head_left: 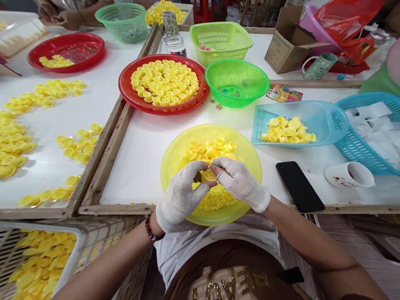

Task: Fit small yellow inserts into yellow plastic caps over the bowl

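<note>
My left hand (pixel 183 196), in a white glove with bare fingertips, is closed around a small yellow plastic cup (pixel 208 176), its opening turned up toward me. The gloved right hand (pixel 239 183) has its fingertips pinched at the cup's rim; whatever they hold is hidden. Both hands are above a yellow basin (pixel 250 156). Inside it, a heap of similar yellow cups (pixel 211 148) lies at the far side, and many tiny yellow pieces (pixel 218 200) lie at the near side, partly covered by my hands.
Beyond the basin stand a red tray (pixel 125 85) of yellow cups and a green bowl (pixel 237 71). To the right are a blue scoop-shaped tray (pixel 325 121), a black phone (pixel 300 186) and a white mug (pixel 348 175). Wooden strips (pixel 108 156) edge the table. Another person's hands (pixel 67 18) are at far left.
</note>
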The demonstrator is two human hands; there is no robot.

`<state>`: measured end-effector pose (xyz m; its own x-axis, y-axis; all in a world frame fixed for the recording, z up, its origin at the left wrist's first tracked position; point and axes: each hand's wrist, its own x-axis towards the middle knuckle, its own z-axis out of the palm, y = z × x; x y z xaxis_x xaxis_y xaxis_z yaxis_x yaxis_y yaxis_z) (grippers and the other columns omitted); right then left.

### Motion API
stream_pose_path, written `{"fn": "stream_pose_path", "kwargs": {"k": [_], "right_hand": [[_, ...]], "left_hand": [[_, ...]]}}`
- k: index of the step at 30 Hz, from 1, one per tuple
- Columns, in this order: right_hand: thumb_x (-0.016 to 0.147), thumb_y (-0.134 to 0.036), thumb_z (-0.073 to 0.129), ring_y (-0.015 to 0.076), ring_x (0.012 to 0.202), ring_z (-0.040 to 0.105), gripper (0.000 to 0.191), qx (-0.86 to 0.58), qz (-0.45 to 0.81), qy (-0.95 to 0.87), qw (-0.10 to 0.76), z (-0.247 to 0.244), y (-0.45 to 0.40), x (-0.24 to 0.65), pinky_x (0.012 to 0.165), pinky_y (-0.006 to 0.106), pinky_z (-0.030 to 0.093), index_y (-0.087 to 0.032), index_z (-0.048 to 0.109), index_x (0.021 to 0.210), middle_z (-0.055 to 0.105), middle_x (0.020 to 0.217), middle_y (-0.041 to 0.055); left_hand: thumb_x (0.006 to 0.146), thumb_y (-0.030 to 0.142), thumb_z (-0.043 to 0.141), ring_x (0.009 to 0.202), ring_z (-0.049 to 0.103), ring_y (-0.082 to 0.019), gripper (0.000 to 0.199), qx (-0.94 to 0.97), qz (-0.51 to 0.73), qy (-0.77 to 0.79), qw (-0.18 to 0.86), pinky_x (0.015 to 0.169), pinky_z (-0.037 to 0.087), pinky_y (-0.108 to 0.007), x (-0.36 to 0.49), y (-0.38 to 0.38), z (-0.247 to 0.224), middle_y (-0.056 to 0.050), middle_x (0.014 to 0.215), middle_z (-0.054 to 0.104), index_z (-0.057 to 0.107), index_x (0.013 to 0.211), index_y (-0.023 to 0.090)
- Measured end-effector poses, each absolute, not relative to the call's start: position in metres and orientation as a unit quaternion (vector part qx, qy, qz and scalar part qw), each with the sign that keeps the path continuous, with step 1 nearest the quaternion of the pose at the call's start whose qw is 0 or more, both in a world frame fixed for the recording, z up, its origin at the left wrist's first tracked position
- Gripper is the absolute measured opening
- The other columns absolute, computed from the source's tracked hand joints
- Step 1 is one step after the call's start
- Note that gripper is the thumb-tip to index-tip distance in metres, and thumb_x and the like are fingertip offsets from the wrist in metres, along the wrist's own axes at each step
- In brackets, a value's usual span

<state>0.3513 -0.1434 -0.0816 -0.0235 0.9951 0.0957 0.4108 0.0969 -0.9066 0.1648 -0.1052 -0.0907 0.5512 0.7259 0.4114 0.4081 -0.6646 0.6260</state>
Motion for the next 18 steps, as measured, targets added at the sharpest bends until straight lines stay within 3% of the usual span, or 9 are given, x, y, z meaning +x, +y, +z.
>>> {"fn": "stream_pose_path", "kwargs": {"k": [5,10,14,18], "right_hand": [[0.100,-0.041,0.053,0.0098,0.048,0.047,0.026,-0.553,0.521,-0.504,0.411,-0.078,-0.145,0.349,0.048,0.025,0.037,-0.021,0.060,0.084,0.052,0.060,-0.0041],[0.096,-0.050,0.058,0.0093,0.048,0.043,0.032,-0.553,0.585,-0.439,0.398,-0.078,-0.149,0.342,0.043,0.023,0.033,-0.021,0.056,0.083,0.048,0.063,-0.0040],[0.096,-0.048,0.054,0.0143,0.053,0.049,0.030,-0.588,0.484,-0.576,0.297,-0.092,-0.146,0.346,0.047,0.028,0.040,-0.023,0.057,0.081,0.051,0.063,-0.0011],[0.096,-0.034,0.050,0.0243,0.084,0.066,0.020,-0.536,0.300,-0.766,0.187,-0.102,-0.148,0.345,0.078,0.039,0.054,-0.025,0.065,0.086,0.068,0.089,0.0063]], "left_hand": [[0.089,0.017,0.070,0.094,0.068,-0.017,0.042,0.843,0.347,0.315,0.265,0.087,0.058,-0.032,0.159,-0.103,-0.093,-0.008,0.113,0.071,0.057,0.129,0.019],[0.094,0.017,0.061,0.097,0.068,-0.018,0.031,0.878,0.316,0.268,0.238,0.082,0.058,-0.029,0.142,-0.109,-0.088,-0.010,0.109,0.069,0.061,0.125,0.014],[0.096,0.026,0.060,0.095,0.066,-0.017,0.024,0.846,0.343,0.380,0.151,0.085,0.057,-0.029,0.090,-0.089,-0.075,-0.010,0.107,0.068,0.063,0.116,0.013],[0.099,0.030,0.058,0.098,0.065,-0.020,0.024,0.794,0.226,0.564,0.001,0.090,0.056,-0.038,0.013,-0.054,-0.045,-0.009,0.109,0.067,0.064,0.115,0.014]]}}
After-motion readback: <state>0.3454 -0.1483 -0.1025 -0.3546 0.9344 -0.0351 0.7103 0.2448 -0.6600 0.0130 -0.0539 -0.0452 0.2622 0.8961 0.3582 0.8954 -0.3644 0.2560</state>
